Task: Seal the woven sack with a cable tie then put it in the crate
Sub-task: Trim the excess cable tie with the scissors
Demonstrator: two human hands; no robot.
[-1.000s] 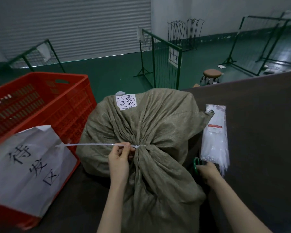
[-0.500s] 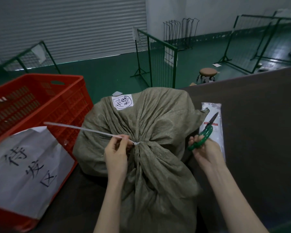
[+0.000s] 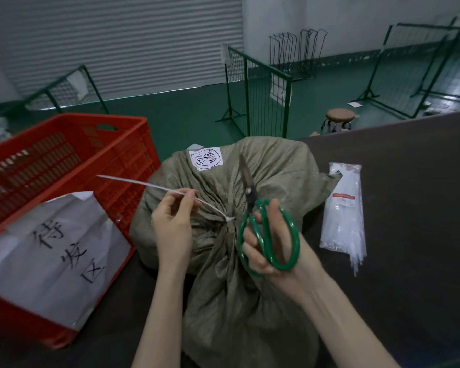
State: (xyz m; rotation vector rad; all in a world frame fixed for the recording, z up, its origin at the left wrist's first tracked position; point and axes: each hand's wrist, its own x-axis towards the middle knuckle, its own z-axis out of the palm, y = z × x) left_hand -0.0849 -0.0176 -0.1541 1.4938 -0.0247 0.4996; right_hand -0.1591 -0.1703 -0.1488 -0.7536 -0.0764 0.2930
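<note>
sign [image 3: 59, 248] on crate [image 3: 133, 166]: 待发区, sack label [image 3: 205, 158] illegible

A dark table [image 3: 409, 208] carries a clear pack [image 3: 343, 208] of white ties; green-handled scissors [image 3: 294, 235] point away, blades together; a white sheet [image 3: 51, 248] bears handwritten characters at left; beyond, on the green floor [image 3: 183, 110], stand a round stool [image 3: 340, 116] and wire fence panels [image 3: 260, 94]; a grey shutter [image 3: 117, 43] closes the back.

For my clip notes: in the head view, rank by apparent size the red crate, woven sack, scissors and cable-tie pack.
Largest: woven sack and red crate, alike; crate cut off by frame.
Then: scissors and cable-tie pack, alike; scissors held nearer camera, so unranked.
</note>
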